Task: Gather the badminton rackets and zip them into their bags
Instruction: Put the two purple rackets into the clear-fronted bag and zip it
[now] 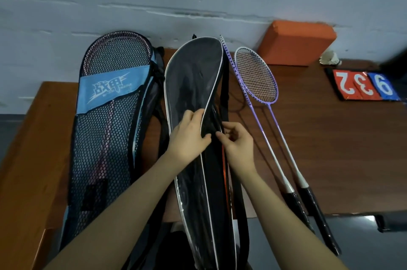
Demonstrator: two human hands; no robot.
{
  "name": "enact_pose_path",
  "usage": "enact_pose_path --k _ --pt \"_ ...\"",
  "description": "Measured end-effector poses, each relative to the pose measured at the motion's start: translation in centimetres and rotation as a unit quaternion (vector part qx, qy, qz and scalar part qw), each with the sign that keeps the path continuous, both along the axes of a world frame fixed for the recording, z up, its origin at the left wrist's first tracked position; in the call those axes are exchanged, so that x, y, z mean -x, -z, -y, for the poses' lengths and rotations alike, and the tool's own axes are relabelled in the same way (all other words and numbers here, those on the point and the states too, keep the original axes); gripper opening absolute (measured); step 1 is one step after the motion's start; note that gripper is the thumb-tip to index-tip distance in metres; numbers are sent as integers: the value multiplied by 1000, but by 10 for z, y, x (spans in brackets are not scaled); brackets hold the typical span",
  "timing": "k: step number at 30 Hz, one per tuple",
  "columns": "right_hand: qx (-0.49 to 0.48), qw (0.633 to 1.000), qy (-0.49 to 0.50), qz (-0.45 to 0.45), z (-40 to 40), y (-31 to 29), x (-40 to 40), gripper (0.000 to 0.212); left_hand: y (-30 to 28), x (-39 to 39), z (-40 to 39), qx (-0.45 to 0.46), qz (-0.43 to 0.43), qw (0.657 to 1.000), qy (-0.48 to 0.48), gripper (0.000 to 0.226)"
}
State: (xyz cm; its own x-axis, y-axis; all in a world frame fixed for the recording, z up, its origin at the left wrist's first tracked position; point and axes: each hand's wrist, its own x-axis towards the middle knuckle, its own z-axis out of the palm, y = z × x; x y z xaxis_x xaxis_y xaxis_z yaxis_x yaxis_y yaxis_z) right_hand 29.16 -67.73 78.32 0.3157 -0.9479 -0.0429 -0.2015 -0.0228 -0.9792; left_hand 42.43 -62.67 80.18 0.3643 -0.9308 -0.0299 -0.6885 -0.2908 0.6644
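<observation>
Both hands — left hand (pixel 187 135), right hand (pixel 236 141) (fingers curled) — pinch black bag (pixel 193 84).

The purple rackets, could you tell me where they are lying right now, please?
In the head view, the purple rackets lie loose on the wooden table, right of the black bag and just in front of the orange block.

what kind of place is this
Probably a sports hall's scoring desk: a brown wooden table against a bare wall holds a red-and-blue flip scoreboard, a white feather shuttlecock and two purple-framed badminton rackets.
</observation>
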Motion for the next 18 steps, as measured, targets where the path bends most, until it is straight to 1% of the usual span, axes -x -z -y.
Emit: enact_pose_path --k 2,5,7,10,12,15,16,18 --pt "3 1000 -1 6 7 -3 2 22 -1 2 3 16 -26 999 -6 58" --pt "-7 1000 -1 3 25 -5 14 22 1 8 9 98 -81 989 -72 51" --pt "-7 1000 -22 -3 39 -4 23 24 3 16 15 140 -104 978 -116 44" --pt "18 997 -69 -32 60 -2 37 31 7 31 27 168 -134 963 -161 40" --pt "43 995 -68 -65 74 3 51 28 10 39 34 187 -154 953 -180 39" --pt "124 981 2 -150 92 16 84 30 13 48 39 212 -151 944 -203 38" --pt "131 973 21 -189 98 21 95 33 13 50 40 217 -148 941 -212 38" --pt "87 961 26 -262 105 29 109 37 12 52 42 219 -144 938 -227 37"
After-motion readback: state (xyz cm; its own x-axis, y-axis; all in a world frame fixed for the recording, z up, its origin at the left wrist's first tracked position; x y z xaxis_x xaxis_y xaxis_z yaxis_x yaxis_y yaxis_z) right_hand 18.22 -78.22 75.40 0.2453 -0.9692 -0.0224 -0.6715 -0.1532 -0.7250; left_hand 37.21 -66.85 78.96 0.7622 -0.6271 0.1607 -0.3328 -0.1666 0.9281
